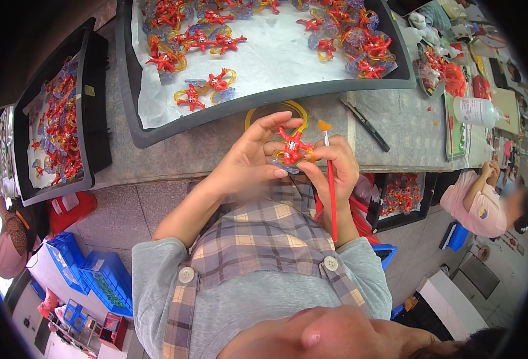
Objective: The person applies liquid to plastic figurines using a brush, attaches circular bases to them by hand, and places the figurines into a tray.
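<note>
In front of my chest, over the near table edge, my left hand [247, 157] holds a small red toy figure [292, 148] with a white-and-black spot on its front. Yellow and translucent purple-blue parts are joined to it. My left thumb supports it from below, the index finger arching above. On its other side my right hand [340, 166] pinches the figure's edge with thumb and fingertip. That same hand also grips a thin paintbrush [331, 194] with a red handle; its orange-coloured tip points up and away from me. A yellow loop [300, 109] lies behind the figure.
A large black tray [264, 103] lined with white paper holds many similar figures beyond my hands. Another filled black tray [93, 128] stands left. Right of my hands lie a slim black tool [366, 124] and a white bottle [475, 112]. A co-worker [482, 200] sits at the right.
</note>
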Motion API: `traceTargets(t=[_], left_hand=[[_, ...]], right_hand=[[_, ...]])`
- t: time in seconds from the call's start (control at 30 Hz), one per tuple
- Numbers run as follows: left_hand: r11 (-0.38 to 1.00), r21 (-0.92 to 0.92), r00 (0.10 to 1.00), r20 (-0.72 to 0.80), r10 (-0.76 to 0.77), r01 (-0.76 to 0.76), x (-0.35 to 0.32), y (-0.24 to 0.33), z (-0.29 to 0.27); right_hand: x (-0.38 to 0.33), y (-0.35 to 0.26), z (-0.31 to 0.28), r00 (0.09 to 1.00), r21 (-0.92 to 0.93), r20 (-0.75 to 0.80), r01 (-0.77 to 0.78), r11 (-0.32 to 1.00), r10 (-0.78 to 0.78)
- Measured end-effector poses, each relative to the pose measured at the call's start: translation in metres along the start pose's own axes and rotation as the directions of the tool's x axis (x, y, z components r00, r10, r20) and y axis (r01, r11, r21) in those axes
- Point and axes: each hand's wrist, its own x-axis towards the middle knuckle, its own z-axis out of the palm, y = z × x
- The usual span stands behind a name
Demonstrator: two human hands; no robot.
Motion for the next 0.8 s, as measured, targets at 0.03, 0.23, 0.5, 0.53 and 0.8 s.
traceTargets(t=[0.03, 0.23, 0.5, 0.53, 0.8], left_hand=[[1.0, 0.0, 1.0, 0.0, 0.0, 0.0, 0.0, -0.001, -0.001], [0.999, -0.041, 1.0, 0.012, -0.012, 0.013, 0.0, -0.001, -0.003], [0.992, 0.103, 0.997, 0.0, 0.077, -0.077, -0.001, 0.001, 0.0], [0.992, 0.103, 0.997, -0.001, 0.077, -0.077, -0.002, 0.0, 0.0], [0.837, 0.491, 0.96, -0.005, 0.279, -0.241, -0.004, -0.001, 0.001]], right_hand=[[0.0, 0.0, 0.0, 1.0, -0.001, 0.0, 0.003, 1.0, -0.003], [-0.001, 0.001, 0.002, 1.0, -0.03, -0.001, 0.031, 0.999, -0.031], [-0.004, 0.005, 0.002, 1.0, -0.03, 0.001, -0.017, 0.999, 0.017], [-0.003, 0.006, 0.0, 1.0, -0.027, 0.011, -0.004, 1.0, 0.004], [0.01, 0.05, -0.039, 0.939, -0.094, -0.274, -0.241, 0.966, 0.208]])
